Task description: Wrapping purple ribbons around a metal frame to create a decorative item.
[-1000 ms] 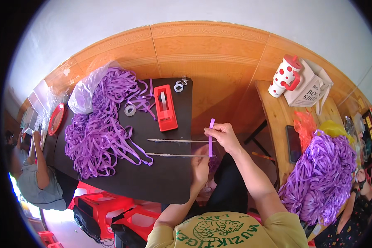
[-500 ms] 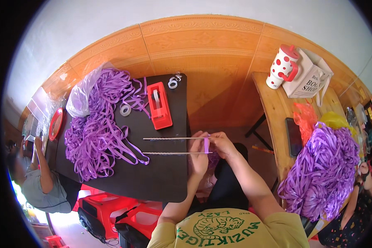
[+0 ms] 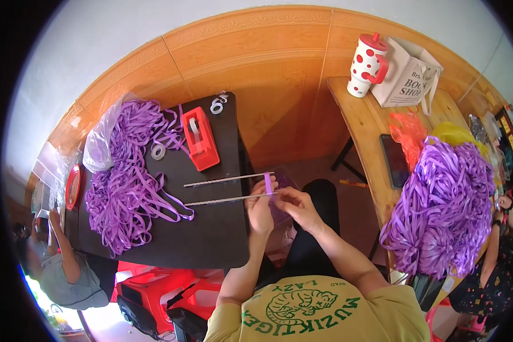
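Two thin, twisted rods (image 3: 222, 200) lie roughly parallel, their far ends reaching left over the dark table. My left hand (image 3: 260, 214) is closed around them near their right ends. A flat band of purple ribbon (image 3: 268, 183) spans the gap between both rods there. Beside it, the curled fingers of my right hand (image 3: 300, 207) pinch at the ribbon by the lower rod's tip; the exact grip is partly hidden. On the table, a loose heap of purple ribbon (image 3: 117, 199) spills from a clear plastic bag (image 3: 98, 149).
A red tape dispenser (image 3: 200, 139) and tape rolls (image 3: 158, 151) sit on the dark table (image 3: 211, 239). On the wooden table (image 3: 347, 114) at right are a dotted tumbler (image 3: 363, 68), a paper bag (image 3: 402, 80), a phone (image 3: 394, 161) and more ribbon (image 3: 444, 211). Red stools (image 3: 154, 285) stand below; people are at both sides.
My right hand has moved from the upper rod's end down to the lower rod's tip. The rods now tilt slightly up to the right. The whole view has shifted.
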Tool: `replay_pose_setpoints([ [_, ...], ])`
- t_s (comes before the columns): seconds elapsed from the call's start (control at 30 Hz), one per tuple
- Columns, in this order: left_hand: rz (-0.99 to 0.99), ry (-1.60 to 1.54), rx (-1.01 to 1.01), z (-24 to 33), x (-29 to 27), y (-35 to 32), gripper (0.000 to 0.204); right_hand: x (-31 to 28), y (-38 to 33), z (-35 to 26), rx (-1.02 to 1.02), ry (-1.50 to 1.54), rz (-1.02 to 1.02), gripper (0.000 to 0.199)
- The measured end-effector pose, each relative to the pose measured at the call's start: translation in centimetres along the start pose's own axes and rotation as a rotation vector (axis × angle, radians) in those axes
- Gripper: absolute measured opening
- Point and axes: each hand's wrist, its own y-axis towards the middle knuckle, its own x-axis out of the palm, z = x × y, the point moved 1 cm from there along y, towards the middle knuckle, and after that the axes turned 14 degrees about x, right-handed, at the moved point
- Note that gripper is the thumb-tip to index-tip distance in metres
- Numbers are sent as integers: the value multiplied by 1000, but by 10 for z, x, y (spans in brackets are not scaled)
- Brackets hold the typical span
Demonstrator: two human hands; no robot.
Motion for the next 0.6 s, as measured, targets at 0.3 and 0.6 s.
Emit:
replay_pose_setpoints([
  [0.3, 37, -66, -79, 3, 1, -8, 16, 24, -6, -4, -358, -432, 257, 9],
  [0.6, 87, -169, -205, 22, 10, -18, 20, 34, -15, 1, -70, -22, 142, 11],
])
